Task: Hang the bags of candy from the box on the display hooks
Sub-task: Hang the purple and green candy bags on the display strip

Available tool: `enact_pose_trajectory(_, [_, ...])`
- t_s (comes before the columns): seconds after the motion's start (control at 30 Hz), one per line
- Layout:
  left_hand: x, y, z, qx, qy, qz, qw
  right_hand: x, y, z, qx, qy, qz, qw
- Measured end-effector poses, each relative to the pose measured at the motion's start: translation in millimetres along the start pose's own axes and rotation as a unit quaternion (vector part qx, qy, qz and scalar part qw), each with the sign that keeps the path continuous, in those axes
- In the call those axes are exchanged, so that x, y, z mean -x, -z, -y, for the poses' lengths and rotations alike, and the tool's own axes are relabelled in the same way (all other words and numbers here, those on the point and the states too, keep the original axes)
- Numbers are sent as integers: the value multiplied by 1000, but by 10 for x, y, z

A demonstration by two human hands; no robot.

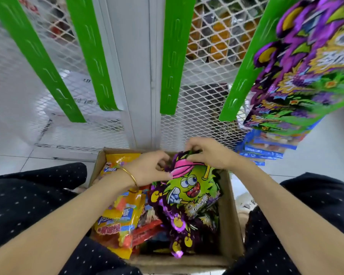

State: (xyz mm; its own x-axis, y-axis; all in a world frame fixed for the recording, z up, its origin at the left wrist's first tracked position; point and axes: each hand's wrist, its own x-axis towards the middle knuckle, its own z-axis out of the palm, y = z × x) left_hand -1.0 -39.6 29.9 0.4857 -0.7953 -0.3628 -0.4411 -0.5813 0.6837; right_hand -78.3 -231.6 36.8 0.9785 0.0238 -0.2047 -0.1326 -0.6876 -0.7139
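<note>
A cardboard box [229,219] sits on the floor between my knees, full of candy bags. On top lies a purple and green bag [189,191] with a cartoon face and a pink cap. My left hand [147,169], with a gold bangle at the wrist, pinches the bag's upper left edge. My right hand [209,152] grips its top edge at the far side of the box. Yellow and red bags [119,217] fill the box's left half. Matching purple bags [306,62] hang on the green strip [244,76] at the upper right.
Green hanging strips [173,56] with clip slots hang bare over a white mesh panel [203,108]; two more green strips [91,54] are to the left. Blue bags [270,147] hang low at the right. White tiled floor surrounds the box.
</note>
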Motion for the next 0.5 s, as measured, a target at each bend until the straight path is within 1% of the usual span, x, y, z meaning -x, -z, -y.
enact_pose_trajectory(0.07, [9,-31,-87,-4,-46,-26,999,189,137,52,-68,-12,-41,997])
enact_pose_trajectory(0.13, [12,-11,-210,15,-77,-62,995,372,241,97,-105,-15,-69,992])
enact_pose_trajectory(0.2, [29,59,-360,31,-88,-84,992,554,355,183,-123,-15,-93,988])
enact_pose_trajectory(0.27, [60,183,-586,35,-104,-77,991,744,501,304,-113,-9,-134,985])
enact_pose_trajectory(0.37, [176,522,-1144,-20,-153,-43,987,1029,817,552,-73,1,-220,973])
enact_pose_trajectory(0.4, [215,660,-1364,-22,-169,-36,985,1130,943,658,-57,7,-245,968])
enact_pose_trajectory(0.43, [265,801,-1614,-10,-189,-45,981,1236,1084,752,-42,17,-268,962])
enact_pose_trajectory(0.5, [318,1051,-2128,53,-242,-101,964,1441,1379,970,4,32,-313,949])
